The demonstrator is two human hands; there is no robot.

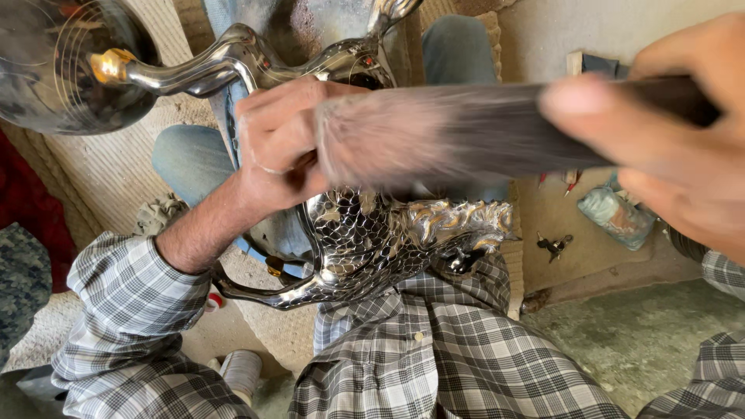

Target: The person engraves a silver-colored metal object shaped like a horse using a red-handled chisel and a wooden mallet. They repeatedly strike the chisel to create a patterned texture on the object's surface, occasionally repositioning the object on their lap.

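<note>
Close up, right hand (683, 147) grips a blurry brush (434, 143) over the shiny metal piece (372, 233); left hand (279, 147) holds it steady on the lap.

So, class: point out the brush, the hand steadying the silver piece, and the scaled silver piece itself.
brush (434, 132), head view, on the blurred bristles.
left hand (275, 143), head view, on the back of the hand.
scaled silver piece (365, 240), head view, on its scale-patterned body.
</note>
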